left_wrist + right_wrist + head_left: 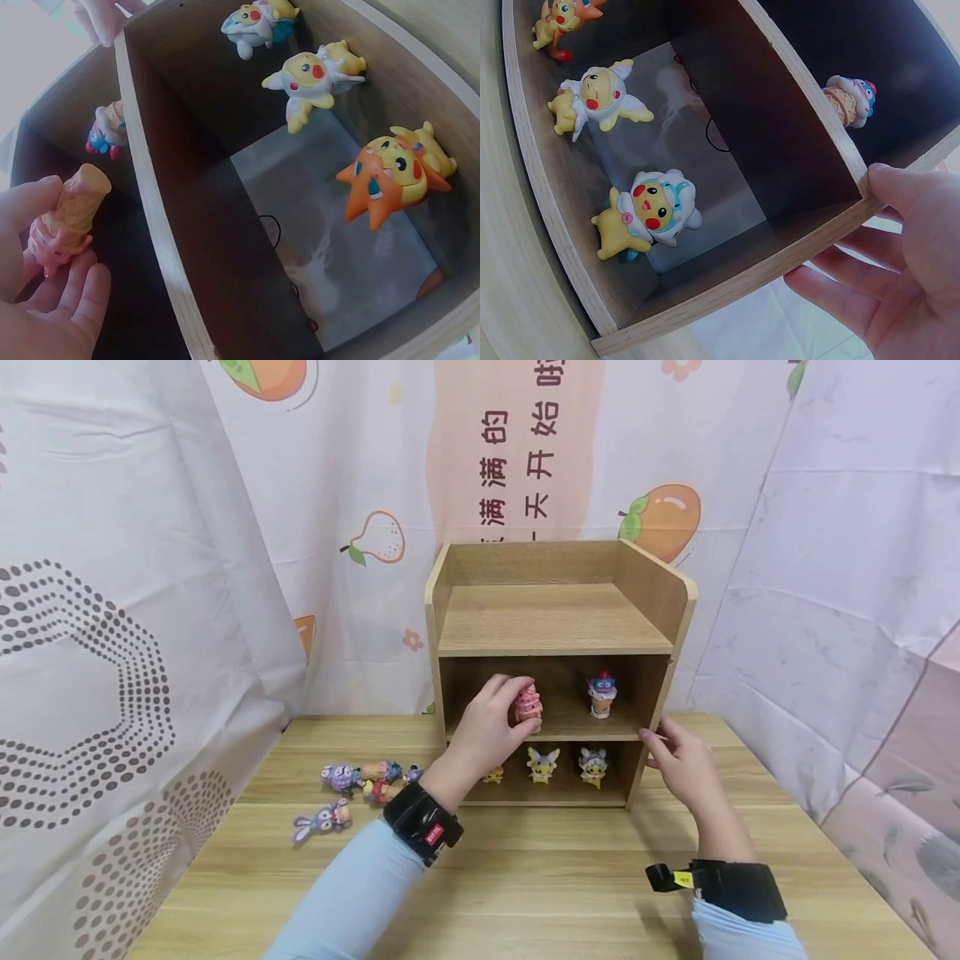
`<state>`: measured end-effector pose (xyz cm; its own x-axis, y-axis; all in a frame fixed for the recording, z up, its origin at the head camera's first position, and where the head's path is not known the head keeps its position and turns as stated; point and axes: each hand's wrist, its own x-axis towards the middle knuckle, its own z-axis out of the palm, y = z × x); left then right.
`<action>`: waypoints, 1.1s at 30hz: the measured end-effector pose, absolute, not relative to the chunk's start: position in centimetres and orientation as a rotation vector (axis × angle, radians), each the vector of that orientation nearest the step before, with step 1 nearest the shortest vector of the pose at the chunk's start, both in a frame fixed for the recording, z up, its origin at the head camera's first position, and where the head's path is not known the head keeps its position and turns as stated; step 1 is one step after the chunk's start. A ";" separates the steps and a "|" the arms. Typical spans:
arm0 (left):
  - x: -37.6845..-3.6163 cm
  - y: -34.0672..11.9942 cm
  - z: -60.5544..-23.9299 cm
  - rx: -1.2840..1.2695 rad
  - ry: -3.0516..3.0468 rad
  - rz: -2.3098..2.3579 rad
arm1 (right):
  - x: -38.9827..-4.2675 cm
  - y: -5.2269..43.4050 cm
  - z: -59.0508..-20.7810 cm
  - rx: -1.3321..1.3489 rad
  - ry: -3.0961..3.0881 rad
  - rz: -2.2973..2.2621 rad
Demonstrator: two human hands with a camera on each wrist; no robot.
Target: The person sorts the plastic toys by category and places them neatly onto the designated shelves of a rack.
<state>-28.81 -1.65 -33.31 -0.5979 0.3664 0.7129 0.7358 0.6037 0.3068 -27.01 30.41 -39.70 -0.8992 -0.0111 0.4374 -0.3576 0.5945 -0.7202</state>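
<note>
My left hand (487,727) pinches a pink ice-cream-cone figurine (528,703) between thumb and fingers, in the left part of the wooden shelf's (555,647) middle compartment. In the left wrist view the figurine's cone (77,202) points upward in the picture, and its pink top lies against the fingers. My right hand (684,760) holds the shelf's right side panel, its thumb on the front edge and its fingers along the outer side. A blue-topped ice-cream-cone figurine (602,695) stands to the right in the same compartment.
Three yellow figurines stand in the bottom compartment: one in an orange hood (397,176), one with white ears (542,764) and one in a white-and-blue hood (656,210). Several figurines, including a purple rabbit-eared one (322,821), lie on the table (540,893) left of the shelf.
</note>
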 end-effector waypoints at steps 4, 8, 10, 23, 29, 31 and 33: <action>-29.1 -1.0 -32.9 -0.858 -2.251 -0.784 | -27.1 30.4 -39.7 0.300 -2.427 1.226; -29.4 -0.2 -32.8 -0.857 -2.277 -0.779 | -27.1 30.4 -39.7 0.297 -2.429 1.224; -29.5 0.2 -32.7 -0.859 -2.291 -0.781 | -27.1 30.4 -39.7 0.294 -2.432 1.224; -30.4 2.0 -32.3 -0.832 -2.384 -0.754 | -27.1 30.4 -39.8 0.296 -2.421 1.225; -31.1 2.5 -32.4 -0.794 -2.424 -0.737 | -27.3 30.3 -39.9 0.310 -2.409 1.224; -31.5 2.7 -32.5 -0.777 -2.440 -0.727 | -27.3 30.4 -39.9 0.309 -2.408 1.227; -31.9 2.9 -32.6 -0.764 -2.453 -0.717 | -27.2 30.4 -39.9 0.308 -2.409 1.228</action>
